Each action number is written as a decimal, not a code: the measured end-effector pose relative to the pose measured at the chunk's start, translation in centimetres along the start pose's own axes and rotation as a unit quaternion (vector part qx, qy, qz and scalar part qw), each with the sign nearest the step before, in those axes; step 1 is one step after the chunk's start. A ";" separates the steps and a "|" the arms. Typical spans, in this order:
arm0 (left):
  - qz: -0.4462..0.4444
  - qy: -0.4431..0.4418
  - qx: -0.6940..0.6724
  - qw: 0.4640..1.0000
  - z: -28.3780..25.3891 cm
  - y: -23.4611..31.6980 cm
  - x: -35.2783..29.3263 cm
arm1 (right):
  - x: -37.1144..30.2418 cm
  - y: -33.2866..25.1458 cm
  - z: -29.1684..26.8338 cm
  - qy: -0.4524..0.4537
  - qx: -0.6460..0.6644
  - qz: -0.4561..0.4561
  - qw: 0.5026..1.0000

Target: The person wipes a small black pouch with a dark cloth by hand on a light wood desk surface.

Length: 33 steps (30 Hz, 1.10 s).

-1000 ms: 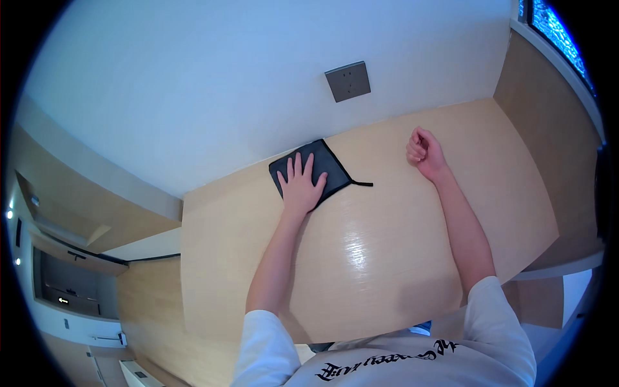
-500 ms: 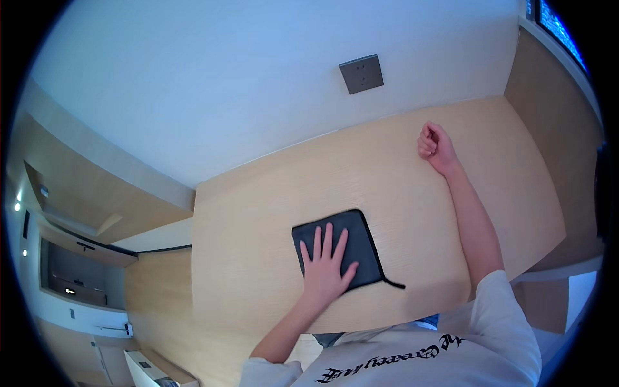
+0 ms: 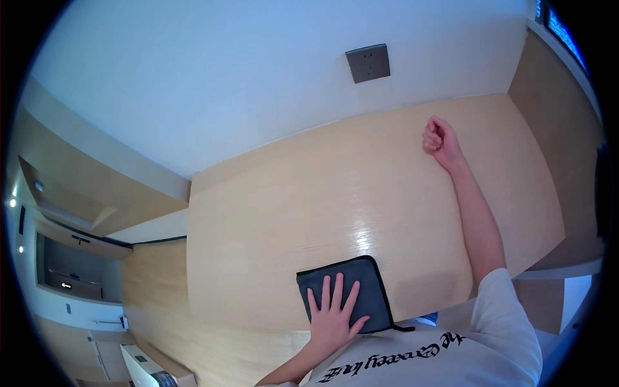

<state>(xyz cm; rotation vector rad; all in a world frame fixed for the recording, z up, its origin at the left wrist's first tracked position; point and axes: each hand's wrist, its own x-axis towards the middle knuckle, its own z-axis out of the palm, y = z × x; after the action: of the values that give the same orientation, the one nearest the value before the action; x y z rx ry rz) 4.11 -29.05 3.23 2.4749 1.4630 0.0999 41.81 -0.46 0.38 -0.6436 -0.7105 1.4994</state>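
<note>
A folded dark grey cloth [image 3: 371, 287] with black edging lies at the near edge of the wooden table [image 3: 271, 213]. A short black strip sticks out from its near right corner. Spread flat on top of the cloth is my left hand [image 3: 332, 322], its fingers apart and pointing away from me. Farther off on the right, my right hand [image 3: 442, 140] rests on the tabletop, curled into a loose fist with nothing seen in it. My right forearm lies along the table's right part.
Behind the table rises a white wall with a dark grey socket plate [image 3: 368, 63]. A wooden panel [image 3: 554, 109] borders the right side, with a lit blue screen [image 3: 566, 39] at the upper right corner. Wooden floor [image 3: 151, 277] and a white box [image 3: 145, 366] are at left.
My left hand and the cloth under it have slid toward me, to the table's near edge. The right hand keeps its place and its fist. A bright reflection now shows on the tabletop.
</note>
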 end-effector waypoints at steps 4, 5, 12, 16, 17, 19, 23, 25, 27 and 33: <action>0.008 -0.005 0.008 1.000 -0.4 -0.4 0.4 | -0.1 0.2 0.2 -0.007 -0.004 -0.010 1.000; 0.016 -0.008 0.009 1.000 -0.6 -0.7 0.7 | -0.1 0.2 0.2 -0.006 -0.004 -0.010 1.000; 0.068 -0.006 0.019 0.997 -1.6 -3.7 4.3 | -0.4 0.3 0.5 -0.001 -0.052 -0.018 0.998; 0.084 0.013 0.007 0.996 -2.1 -5.9 9.2 | -0.5 0.0 1.0 0.026 -0.040 -0.010 0.999; 0.087 0.020 0.006 0.996 -2.2 -6.5 10.5 | -0.5 0.0 1.0 0.029 -0.040 -0.011 0.999; 0.085 0.039 0.006 0.996 -2.3 -7.2 13.0 | -0.5 -0.1 0.9 0.038 -0.042 0.000 0.998; 0.076 0.072 0.015 0.994 -2.2 -8.9 17.8 | -0.3 -0.1 0.5 0.032 -0.045 -0.001 0.998; 0.071 0.096 0.019 0.993 -1.9 -10.1 20.3 | -0.3 -0.1 0.6 0.032 -0.045 -0.002 0.998; 0.059 0.117 0.029 0.991 -1.7 -11.4 22.8 | -0.2 0.0 0.8 0.033 -0.045 0.001 0.998; -0.014 0.136 0.056 0.989 -1.7 -14.5 30.0 | -0.1 0.1 0.7 0.033 -0.060 0.001 0.998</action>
<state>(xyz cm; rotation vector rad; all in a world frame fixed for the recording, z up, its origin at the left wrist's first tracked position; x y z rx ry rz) 6.12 4.02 -1.16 2.6112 1.6511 0.3726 41.17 -0.57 0.76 -0.7814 -0.7525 1.4390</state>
